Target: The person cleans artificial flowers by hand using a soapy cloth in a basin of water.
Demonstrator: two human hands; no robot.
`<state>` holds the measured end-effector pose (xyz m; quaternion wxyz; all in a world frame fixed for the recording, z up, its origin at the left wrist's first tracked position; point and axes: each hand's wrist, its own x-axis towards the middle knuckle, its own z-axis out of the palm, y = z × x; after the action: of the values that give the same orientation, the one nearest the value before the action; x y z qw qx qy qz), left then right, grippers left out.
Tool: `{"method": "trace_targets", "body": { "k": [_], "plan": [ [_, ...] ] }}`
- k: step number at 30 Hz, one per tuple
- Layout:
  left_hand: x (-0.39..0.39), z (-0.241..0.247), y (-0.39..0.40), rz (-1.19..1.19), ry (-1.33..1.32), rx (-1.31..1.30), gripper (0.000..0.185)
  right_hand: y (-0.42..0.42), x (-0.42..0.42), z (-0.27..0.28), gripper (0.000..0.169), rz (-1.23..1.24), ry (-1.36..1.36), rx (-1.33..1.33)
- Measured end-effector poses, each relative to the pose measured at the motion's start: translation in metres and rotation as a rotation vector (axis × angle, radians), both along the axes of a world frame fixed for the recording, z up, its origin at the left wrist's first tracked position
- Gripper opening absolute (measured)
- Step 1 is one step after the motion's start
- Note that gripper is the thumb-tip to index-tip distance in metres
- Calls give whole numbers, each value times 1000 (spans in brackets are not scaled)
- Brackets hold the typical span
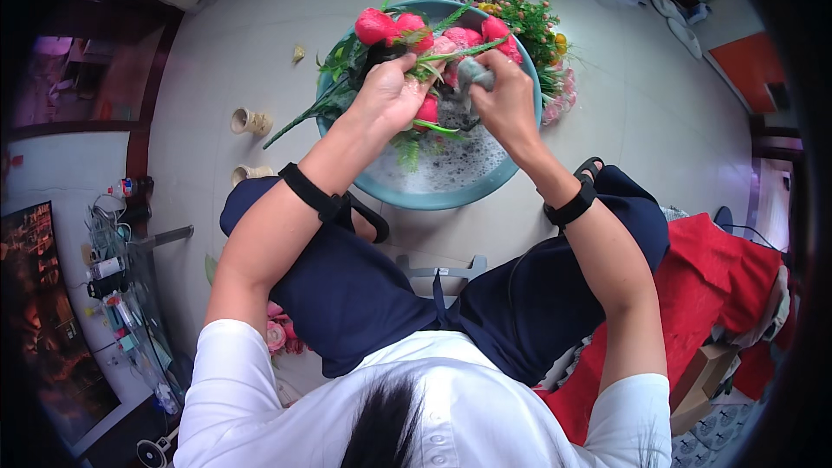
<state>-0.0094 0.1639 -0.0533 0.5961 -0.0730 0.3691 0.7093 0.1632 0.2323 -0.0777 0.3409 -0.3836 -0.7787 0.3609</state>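
A bunch of artificial flowers with pink-red blooms and green plastic leaves lies over a blue-green basin. Its green stem sticks out past the basin's left rim. My left hand grips green leaves of the bunch, fingers pointing up and to the right. In my right hand is a bunched grey-green cloth, held close to the leaves and blooms. Foamy water with bubbles fills the near part of the basin. Some blooms are partly hidden behind my hands.
More artificial flowers lie on the tiled floor beyond the basin's right side. Two small cream-coloured pots lie to the left. A red cloth covers something at my right. A glass shelf with small items stands at far left.
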Motion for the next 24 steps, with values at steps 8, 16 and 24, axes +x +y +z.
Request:
{"method": "trace_targets", "body": {
  "k": [8, 16, 24],
  "plan": [
    [6, 1, -4, -60, -25, 52, 45, -30, -21, 12, 39, 127, 235, 189],
    [-11, 4, -4, -67, -220, 144, 50, -34, -7, -3, 38, 233, 11, 144],
    [1, 0, -5, -123, -6, 44, 50, -31, -14, 15, 38, 217, 180, 283]
  ]
}}
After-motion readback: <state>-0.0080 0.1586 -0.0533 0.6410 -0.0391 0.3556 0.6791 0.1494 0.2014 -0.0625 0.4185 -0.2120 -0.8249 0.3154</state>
